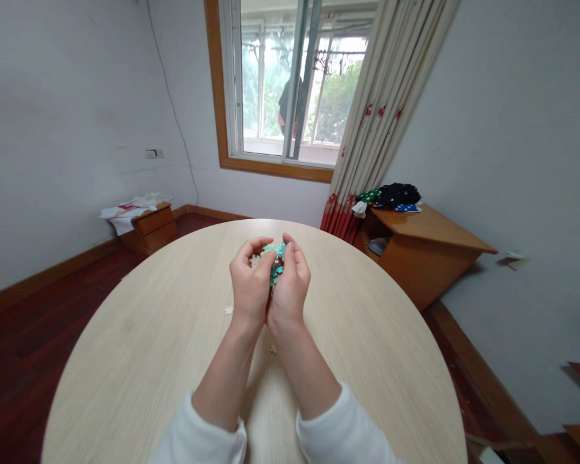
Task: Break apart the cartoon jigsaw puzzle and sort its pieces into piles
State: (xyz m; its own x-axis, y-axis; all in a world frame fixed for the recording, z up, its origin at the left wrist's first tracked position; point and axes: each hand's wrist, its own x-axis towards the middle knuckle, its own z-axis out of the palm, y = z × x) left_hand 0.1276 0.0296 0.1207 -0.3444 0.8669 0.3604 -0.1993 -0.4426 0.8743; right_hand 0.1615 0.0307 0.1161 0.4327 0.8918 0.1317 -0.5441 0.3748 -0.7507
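My left hand (251, 277) and my right hand (290, 280) are cupped together over the middle of the round table. Between them they hold a heap of small jigsaw puzzle pieces (276, 274), teal, green, dark and pale. The fingers of both hands curl around the heap, and the palms hide its lower part. One pale puzzle piece (229, 310) lies on the table just left of my left wrist. Another small piece (272, 349) rests on the table between my forearms.
The round pale wood table (140, 348) spans the foreground. Behind it on the right stands a wooden desk (415, 258) with a pile of clothes (396, 195). A low drawer cabinet (154, 227) is at the back left. A window (290, 90) and curtain (381, 96) are beyond.
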